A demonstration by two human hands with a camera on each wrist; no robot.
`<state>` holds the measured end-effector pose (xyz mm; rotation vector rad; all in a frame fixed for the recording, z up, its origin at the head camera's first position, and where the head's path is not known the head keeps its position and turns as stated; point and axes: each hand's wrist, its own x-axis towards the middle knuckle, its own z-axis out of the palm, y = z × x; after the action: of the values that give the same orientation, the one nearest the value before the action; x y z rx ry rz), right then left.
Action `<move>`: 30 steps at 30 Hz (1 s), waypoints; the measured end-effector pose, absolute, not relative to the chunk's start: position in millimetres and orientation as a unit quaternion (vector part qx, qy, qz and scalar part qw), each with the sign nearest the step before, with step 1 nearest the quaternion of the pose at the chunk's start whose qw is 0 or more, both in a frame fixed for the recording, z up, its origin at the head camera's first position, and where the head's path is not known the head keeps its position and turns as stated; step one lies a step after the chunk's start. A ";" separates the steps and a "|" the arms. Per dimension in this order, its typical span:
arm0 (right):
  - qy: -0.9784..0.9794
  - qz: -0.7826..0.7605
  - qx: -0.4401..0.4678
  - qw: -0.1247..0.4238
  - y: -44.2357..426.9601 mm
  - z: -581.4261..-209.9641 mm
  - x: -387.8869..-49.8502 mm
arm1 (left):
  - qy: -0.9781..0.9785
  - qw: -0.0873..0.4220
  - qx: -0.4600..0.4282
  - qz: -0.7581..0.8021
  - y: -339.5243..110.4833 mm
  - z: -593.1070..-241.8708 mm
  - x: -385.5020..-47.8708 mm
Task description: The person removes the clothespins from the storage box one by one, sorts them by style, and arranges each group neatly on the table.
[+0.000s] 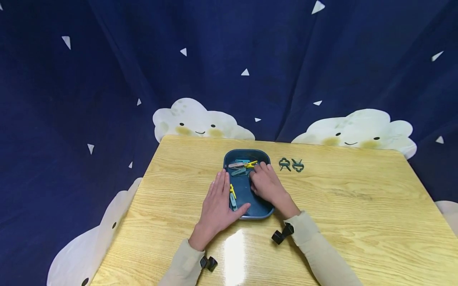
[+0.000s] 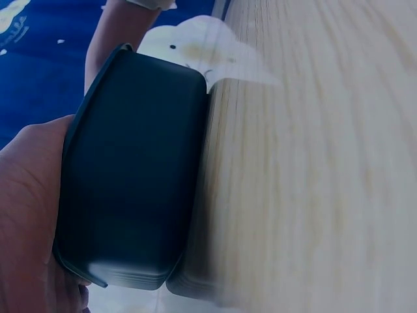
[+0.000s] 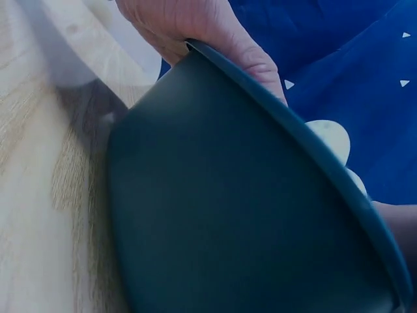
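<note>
In the head view, a dark blue bin [image 1: 250, 214] stands on the table, its outer wall [image 2: 130, 163] close in the left wrist view. The left hand [image 1: 218, 202] rests along its left rim, fingers straight and together, thumb over the near end. The right hand [image 1: 266, 184] reaches over the right rim, fingers bent down inside; whether they pinch anything is hidden. Towards the bin's far end lie a pink clip [image 1: 236, 165], a yellow clip [image 1: 251, 163] and teal clips [image 1: 239, 172]. Another yellow clip [image 1: 233, 191] and a teal clip [image 1: 233, 201] lie by the left wall.
Two dark green cloud-shaped pieces [image 1: 297, 165] lie on the wooden table [image 1: 350, 206], right of the bin's far end. A dark blue curtain [image 1: 222, 47] with white triangles and smiling clouds hangs behind the table. Each sleeve has a black device at its cuff.
</note>
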<state>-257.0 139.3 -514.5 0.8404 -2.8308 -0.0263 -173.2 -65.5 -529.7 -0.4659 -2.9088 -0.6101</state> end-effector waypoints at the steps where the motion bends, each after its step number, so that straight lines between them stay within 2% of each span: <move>1: -0.954 -0.007 0.284 0.092 139.4 -514.3 -256.3 | -0.965 0.066 -0.154 -0.203 -65.4 -529.8 -173.2; 15: -0.938 0.058 0.337 0.050 134.2 -510.7 -236.1 | -0.965 0.072 -0.157 -0.199 -65.2 -530.1 -173.9; 21: -0.955 0.031 0.288 0.066 131.1 -515.6 -234.2 | -0.964 0.077 -0.157 -0.200 -65.9 -530.1 -173.1; 30: -0.975 -0.023 0.218 0.038 125.5 -515.5 -234.4 | -0.964 0.071 -0.155 -0.202 -66.0 -529.5 -173.3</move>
<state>-234.4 125.5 -515.5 0.6700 -2.9904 -0.0691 -173.3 -66.0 -529.5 -0.4672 -2.9006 -0.6070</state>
